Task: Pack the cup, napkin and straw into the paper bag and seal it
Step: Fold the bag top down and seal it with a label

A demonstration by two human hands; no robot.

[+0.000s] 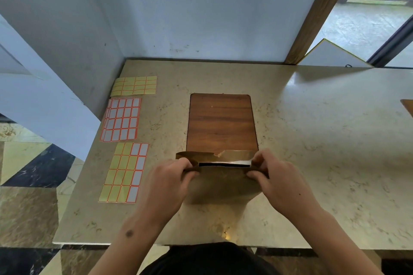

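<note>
On marble counter [312, 140], your left hand [166, 182] and right hand [276, 182] are pinching paper bag [220, 185] top corners, fingers curled round folded rim; sticker sheets [121, 119] lying left.

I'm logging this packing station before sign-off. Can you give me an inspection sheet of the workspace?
Surface: marble counter with a wooden board.
Job's things: paper bag upright, top being folded; cup, napkin and straw not visible.
Clutter: three label sheets at the left.
Hands: left hand and right hand pinch the bag's top corners.
Cables: nothing seen.
Surroundings: white wall, wooden door frame.
</note>
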